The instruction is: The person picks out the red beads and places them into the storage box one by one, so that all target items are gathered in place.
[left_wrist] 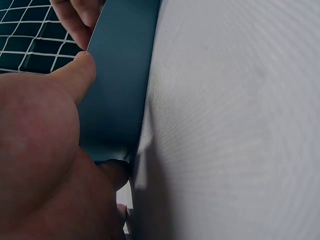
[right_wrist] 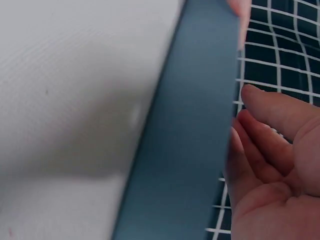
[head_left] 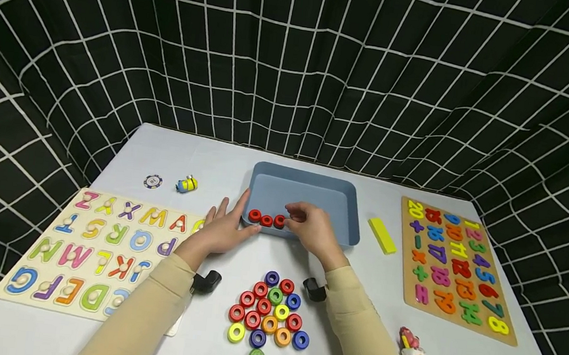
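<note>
A blue-grey tray (head_left: 310,181) lies on the white table, with three red rings in a row along its near inner wall: a left ring (head_left: 255,216), a middle ring (head_left: 266,221) and a right ring (head_left: 279,221). My left hand (head_left: 224,230) rests at the tray's near left corner, thumb on the front rim and straight index finger along the left side. Over the front rim reaches my right hand (head_left: 312,229), its fingers loosely bent beside the right ring. In the right wrist view, the fingertips (right_wrist: 248,92) show nothing between them; the rings are hidden behind the wall.
Loose coloured rings (head_left: 263,306) lie between the forearms. A letter puzzle board (head_left: 68,224) is at left, a number board (head_left: 454,270) at right. Around them are a yellow block (head_left: 382,236), a poker chip (head_left: 153,181), a yellow-and-blue figure (head_left: 187,184) and a pink-and-yellow figure (head_left: 414,354).
</note>
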Action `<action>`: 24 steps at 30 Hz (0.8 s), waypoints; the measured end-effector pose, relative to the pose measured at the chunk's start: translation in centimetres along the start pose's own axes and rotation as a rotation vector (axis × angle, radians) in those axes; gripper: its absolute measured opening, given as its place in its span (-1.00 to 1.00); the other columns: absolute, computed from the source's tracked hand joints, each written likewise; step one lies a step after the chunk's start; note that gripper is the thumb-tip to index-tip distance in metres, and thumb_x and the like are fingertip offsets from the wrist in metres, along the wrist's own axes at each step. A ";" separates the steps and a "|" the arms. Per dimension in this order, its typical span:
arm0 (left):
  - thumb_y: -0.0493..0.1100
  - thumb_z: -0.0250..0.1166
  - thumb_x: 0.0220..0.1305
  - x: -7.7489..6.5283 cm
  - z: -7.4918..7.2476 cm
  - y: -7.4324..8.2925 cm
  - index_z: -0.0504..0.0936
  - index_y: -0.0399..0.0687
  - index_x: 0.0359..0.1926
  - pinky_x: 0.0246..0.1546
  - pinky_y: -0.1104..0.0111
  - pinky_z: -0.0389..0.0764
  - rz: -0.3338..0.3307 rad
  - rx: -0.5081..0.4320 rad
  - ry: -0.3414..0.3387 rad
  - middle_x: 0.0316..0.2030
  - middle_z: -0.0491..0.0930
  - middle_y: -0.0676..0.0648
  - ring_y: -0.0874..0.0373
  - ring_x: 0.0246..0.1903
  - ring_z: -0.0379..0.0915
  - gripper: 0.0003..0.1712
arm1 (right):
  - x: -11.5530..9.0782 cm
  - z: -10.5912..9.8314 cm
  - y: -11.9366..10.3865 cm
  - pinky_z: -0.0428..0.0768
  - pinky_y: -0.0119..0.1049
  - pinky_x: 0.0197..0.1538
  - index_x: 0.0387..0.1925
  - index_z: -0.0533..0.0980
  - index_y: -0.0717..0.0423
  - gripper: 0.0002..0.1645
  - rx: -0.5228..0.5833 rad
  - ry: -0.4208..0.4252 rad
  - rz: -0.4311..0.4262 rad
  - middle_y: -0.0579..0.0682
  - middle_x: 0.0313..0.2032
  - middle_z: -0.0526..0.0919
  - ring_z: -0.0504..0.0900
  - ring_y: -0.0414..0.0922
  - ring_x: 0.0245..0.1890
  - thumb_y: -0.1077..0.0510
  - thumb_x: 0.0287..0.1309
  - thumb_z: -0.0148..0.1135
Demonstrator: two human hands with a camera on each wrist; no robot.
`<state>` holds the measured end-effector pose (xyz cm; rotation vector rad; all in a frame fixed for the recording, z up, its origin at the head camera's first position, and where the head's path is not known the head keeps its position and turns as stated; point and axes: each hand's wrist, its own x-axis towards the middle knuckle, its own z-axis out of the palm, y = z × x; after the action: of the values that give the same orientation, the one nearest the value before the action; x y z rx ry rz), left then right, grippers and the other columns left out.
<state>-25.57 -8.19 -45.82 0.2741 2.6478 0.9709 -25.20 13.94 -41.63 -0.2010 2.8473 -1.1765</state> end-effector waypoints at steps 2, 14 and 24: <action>0.42 0.05 0.25 0.0 0.0 0.0 -0.50 0.48 0.47 0.45 -0.13 -0.46 0.000 -0.001 0.000 0.44 0.18 -0.20 -0.13 0.52 -0.55 0.07 | -0.5 -0.4 -0.1 0.64 -0.16 0.01 0.03 0.60 0.12 -0.61 0.032 0.013 -0.008 0.08 -0.07 0.71 0.69 -0.08 -0.09 0.18 0.14 0.33; 0.43 0.04 0.25 0.1 0.1 -0.2 -0.50 0.46 0.48 0.44 -0.14 -0.47 0.000 0.008 0.001 0.45 0.14 -0.23 -0.15 0.52 -0.55 0.07 | -5.5 -1.3 0.1 0.67 -0.37 -0.14 -0.04 0.64 0.08 -0.68 0.159 -0.074 -0.018 0.01 -0.13 0.73 0.71 -0.21 -0.19 0.18 0.13 0.36; 0.46 0.02 0.24 0.0 0.0 -0.1 -0.53 0.48 0.47 0.44 -0.14 -0.48 0.003 0.004 -0.009 0.44 0.14 -0.25 -0.15 0.52 -0.56 0.08 | -8.5 -1.1 2.5 0.59 -0.42 -0.17 -0.08 0.65 -0.03 -0.69 0.060 -0.369 -0.058 -0.14 -0.20 0.70 0.61 -0.26 -0.22 0.27 0.12 0.32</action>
<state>-25.58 -8.25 -45.90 0.2832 2.6426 0.9628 -17.16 17.68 -42.61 -0.4488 2.4985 -1.0996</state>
